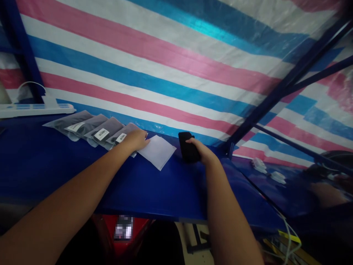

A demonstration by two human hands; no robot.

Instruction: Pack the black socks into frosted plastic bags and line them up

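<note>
Four grey plastic sleeves with barcode labels [91, 129] are fanned out in an overlapping row on the glossy blue table [154, 187], long axes running up-left, away from the near edge. One flat white pouch [156, 151] is laid just right of them, turned diamond-wise. The left hand [137, 140] is pressed on the pouch's left corner, fingers flat and loose. One small black rectangular object [188, 146] is gripped by the right hand [203, 152], tilted slightly up-left. A white power strip [35, 109] is seen far left.

left hand [136, 140] on white pouch [157, 151] | right hand [202, 152] gripping black device [188, 146] | blue table [82, 173]
</note>
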